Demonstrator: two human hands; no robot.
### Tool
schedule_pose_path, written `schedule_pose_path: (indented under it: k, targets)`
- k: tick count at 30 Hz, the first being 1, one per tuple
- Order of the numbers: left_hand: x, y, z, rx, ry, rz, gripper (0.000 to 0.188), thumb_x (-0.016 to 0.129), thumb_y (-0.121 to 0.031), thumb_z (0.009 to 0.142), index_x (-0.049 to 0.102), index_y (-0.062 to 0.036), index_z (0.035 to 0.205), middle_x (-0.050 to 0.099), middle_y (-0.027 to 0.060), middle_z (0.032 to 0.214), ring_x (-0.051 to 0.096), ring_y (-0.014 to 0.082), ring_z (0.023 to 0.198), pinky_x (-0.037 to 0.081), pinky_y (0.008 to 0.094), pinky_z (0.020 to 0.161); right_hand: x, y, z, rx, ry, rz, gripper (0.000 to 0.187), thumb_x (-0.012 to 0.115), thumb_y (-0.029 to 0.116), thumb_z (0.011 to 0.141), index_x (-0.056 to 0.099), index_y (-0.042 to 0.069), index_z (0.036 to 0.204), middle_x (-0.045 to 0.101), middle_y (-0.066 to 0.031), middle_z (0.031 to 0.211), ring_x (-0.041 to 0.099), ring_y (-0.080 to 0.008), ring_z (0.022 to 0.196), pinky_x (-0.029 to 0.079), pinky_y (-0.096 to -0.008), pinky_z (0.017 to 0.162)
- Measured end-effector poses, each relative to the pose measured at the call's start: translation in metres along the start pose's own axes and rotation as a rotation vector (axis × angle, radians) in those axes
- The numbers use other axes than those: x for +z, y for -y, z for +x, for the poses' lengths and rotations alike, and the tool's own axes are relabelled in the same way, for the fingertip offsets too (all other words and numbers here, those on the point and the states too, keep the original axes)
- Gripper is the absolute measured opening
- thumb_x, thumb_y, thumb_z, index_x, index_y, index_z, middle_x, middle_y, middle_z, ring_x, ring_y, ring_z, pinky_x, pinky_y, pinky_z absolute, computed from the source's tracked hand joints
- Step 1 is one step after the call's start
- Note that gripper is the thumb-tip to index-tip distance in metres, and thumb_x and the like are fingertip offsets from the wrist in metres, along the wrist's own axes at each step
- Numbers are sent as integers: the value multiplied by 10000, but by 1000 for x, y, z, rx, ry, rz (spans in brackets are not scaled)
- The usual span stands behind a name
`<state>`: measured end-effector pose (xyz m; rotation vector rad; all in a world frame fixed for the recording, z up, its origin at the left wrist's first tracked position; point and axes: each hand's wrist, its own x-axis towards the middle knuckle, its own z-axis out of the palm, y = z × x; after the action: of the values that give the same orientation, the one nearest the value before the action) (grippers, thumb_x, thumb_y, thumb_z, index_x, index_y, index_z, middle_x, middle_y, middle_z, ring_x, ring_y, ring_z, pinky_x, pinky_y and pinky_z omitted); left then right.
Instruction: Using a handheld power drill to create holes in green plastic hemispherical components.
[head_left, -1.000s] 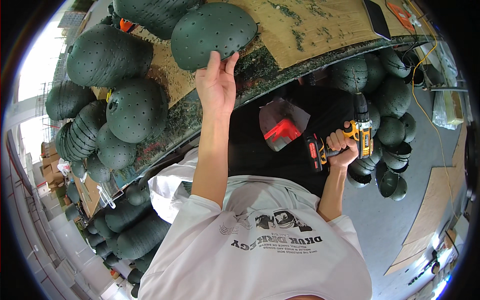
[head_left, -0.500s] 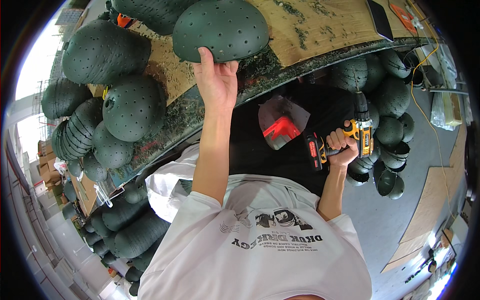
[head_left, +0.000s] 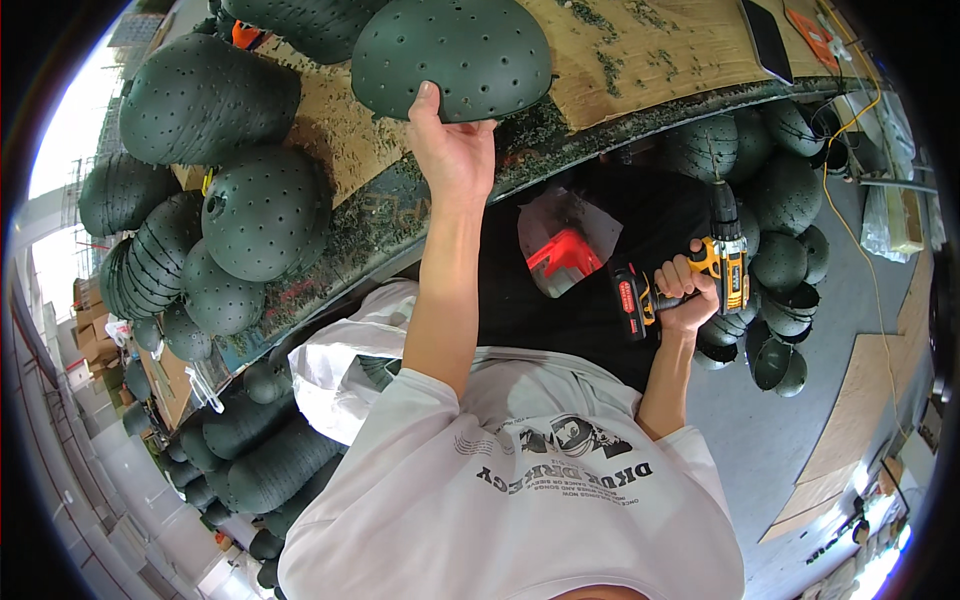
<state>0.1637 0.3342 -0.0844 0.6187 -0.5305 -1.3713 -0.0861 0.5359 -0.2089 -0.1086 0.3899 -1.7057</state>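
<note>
My left hand (head_left: 452, 150) grips the near rim of a dark green plastic dome (head_left: 455, 55) dotted with small drilled holes. Its thumb lies on the outside of the shell, and the other fingers are hidden beneath. The dome is over the workbench (head_left: 600, 100), near the front edge. Down at my right side, my right hand (head_left: 686, 292) is wrapped around the handle of a yellow and black cordless drill (head_left: 733, 265). The drill's bit points away from me, toward the bench edge, apart from the dome.
Stacks of holed green domes (head_left: 210, 100) crowd the bench's left side. More domes (head_left: 780, 260) are piled on the floor at right. A phone (head_left: 767, 42) lies near the bench edge, beside a yellow cable (head_left: 830, 190). Dark green shavings (head_left: 605, 75) litter the cardboard. A white bag (head_left: 325, 385) hangs below.
My left hand has shifted slightly right and up, with the dome moving the same way. The drill in my right hand has barely moved.
</note>
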Motion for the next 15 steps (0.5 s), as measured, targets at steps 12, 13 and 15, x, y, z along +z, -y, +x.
schedule_pose_path:
  k: [12, 13, 15]
  targets:
    - [-9, 2, 12, 54, 47, 81, 312, 601, -310, 993, 582, -103, 1226, 645, 4, 1103, 615, 149, 950, 514, 374, 776, -1, 0, 0, 8, 3, 9, 379, 585, 101, 836, 505, 61, 1204, 346, 39, 609, 340, -92, 526, 325, -284, 557]
    - [-10, 2, 12, 69, 90, 110, 300, 615, -320, 992, 589, -105, 1201, 648, 4, 1066, 609, 148, 908, 496, 363, 727, -1, 0, 0, 9, 3, 7, 380, 585, 101, 835, 503, 61, 1203, 346, 39, 609, 339, -93, 527, 325, -284, 557]
    - [-6, 1, 11, 84, 133, 140, 291, 630, -330, 991, 596, -107, 1175, 650, 4, 1029, 603, 147, 865, 477, 351, 679, -1, 0, 0, 9, 5, 7, 378, 585, 101, 834, 503, 62, 1201, 345, 39, 609, 339, -93, 527, 325, -283, 557]
